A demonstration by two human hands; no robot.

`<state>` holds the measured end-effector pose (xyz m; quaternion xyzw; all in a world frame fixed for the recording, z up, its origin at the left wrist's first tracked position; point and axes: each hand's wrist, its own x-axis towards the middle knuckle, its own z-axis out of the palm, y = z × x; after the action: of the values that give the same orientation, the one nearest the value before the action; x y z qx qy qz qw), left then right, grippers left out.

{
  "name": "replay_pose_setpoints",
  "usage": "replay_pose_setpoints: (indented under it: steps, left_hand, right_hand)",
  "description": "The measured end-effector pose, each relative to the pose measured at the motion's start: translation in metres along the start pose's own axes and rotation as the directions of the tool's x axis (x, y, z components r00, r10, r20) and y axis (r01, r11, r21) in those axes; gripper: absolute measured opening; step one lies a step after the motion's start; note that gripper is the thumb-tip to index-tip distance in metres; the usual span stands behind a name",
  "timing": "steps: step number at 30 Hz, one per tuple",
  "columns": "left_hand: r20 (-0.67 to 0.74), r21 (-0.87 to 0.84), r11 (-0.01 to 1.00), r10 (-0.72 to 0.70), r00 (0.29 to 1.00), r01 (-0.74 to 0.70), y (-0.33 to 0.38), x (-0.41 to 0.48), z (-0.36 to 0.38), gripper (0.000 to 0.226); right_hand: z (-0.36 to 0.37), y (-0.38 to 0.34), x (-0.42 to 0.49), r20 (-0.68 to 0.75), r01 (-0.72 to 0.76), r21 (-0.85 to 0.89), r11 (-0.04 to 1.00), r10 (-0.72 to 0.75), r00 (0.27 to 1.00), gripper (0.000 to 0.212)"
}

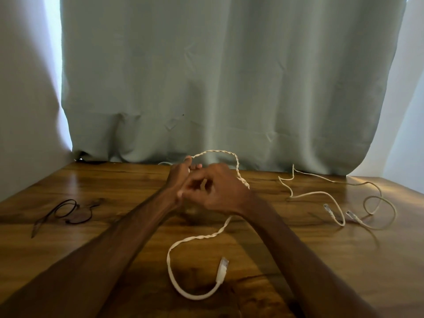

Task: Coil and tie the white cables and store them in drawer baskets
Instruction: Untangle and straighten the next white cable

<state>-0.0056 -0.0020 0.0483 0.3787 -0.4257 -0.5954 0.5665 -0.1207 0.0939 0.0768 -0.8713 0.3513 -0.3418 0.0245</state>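
Both hands meet above the middle of the wooden table [68, 180]. My left hand [179, 177] pinches a flat white cable [195, 237] near its fingertips. My right hand [218, 189] curls its fingers around the same cable. A loop of it arches up behind the hands. Its free tail runs toward me and ends in a clear plug [222, 269]. A second white cable [321, 193] lies loose at the right with two plugs showing.
A thin dark wire or tie [68, 211] lies in loops on the table's left side. A grey-green curtain [218, 76] hangs behind the table's far edge. No drawer or basket is in view.
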Motion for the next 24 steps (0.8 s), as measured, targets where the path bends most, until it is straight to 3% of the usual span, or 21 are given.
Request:
replay_pose_setpoints:
  steps: [3, 5, 10, 16, 24]
  left_hand:
    - [0.055, -0.035, 0.999, -0.011, 0.998, 0.013, 0.002, 0.004, 0.0, 0.052]
    - [0.062, -0.014, 1.0, 0.004, 0.998, -0.003, 0.0, 0.006, -0.001, 0.052]
    - [0.067, 0.049, 0.999, 0.008, 0.998, -0.011, -0.001, 0.003, -0.002, 0.053]
    - [0.069, 0.122, 0.992, -0.001, 0.998, -0.008, -0.002, 0.002, -0.003, 0.052]
    - [0.089, 0.128, 0.992, -0.003, 0.996, -0.009, -0.002, -0.002, -0.001, 0.05]
  right_hand:
    - [0.016, -0.006, -0.006, 0.455, -0.143, 0.049, 0.988, 0.106, 0.884, 0.022]
    - [0.024, -0.003, -0.009, 0.542, -0.172, 0.085, 0.981, 0.099, 0.834, 0.028]
    - [0.013, 0.01, -0.012, 0.561, -0.236, 0.118, 0.965, 0.131, 0.817, 0.017]
    - [0.004, 0.033, -0.015, 0.454, -0.316, -0.013, 0.949, 0.287, 0.843, 0.015]
    - [-0.009, 0.057, -0.02, 0.304, -0.343, -0.219, 0.913, 0.398, 0.866, 0.037]
